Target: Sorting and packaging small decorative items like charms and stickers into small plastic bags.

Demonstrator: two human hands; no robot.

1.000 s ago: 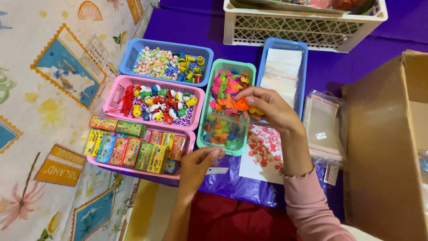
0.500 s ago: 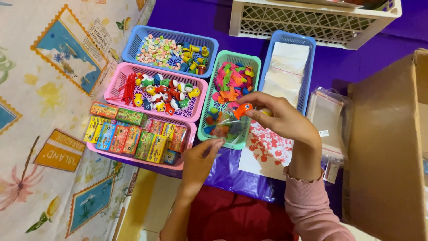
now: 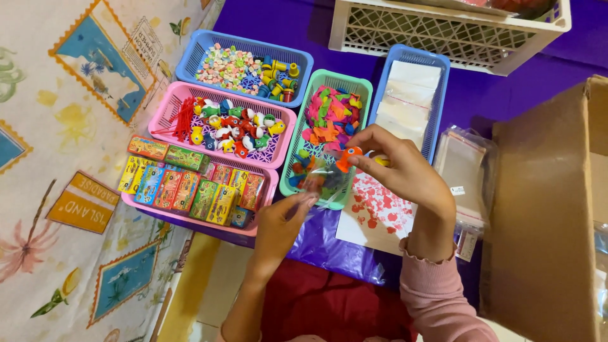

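My right hand (image 3: 405,174) pinches a small orange balloon (image 3: 348,157) between thumb and fingers, just over the green basket (image 3: 303,136) of coloured balloons. My left hand (image 3: 282,225) holds a clear plastic bag (image 3: 320,183) with a few small items inside, right below the balloon. The two hands are close together at the near end of the green basket. A white sheet with red hearts (image 3: 377,212) lies under my right wrist.
A pink basket of small toys (image 3: 166,111), a blue basket of beads (image 3: 193,54), a pink tray of small boxes (image 3: 190,215), a blue basket of clear bags (image 3: 437,107), a white crate (image 3: 443,38) and a cardboard box (image 3: 544,209) on purple cloth.
My right hand lifted an orange balloon out of the green basket and brought it toward me. My left hand rose with the clear bag to meet it.
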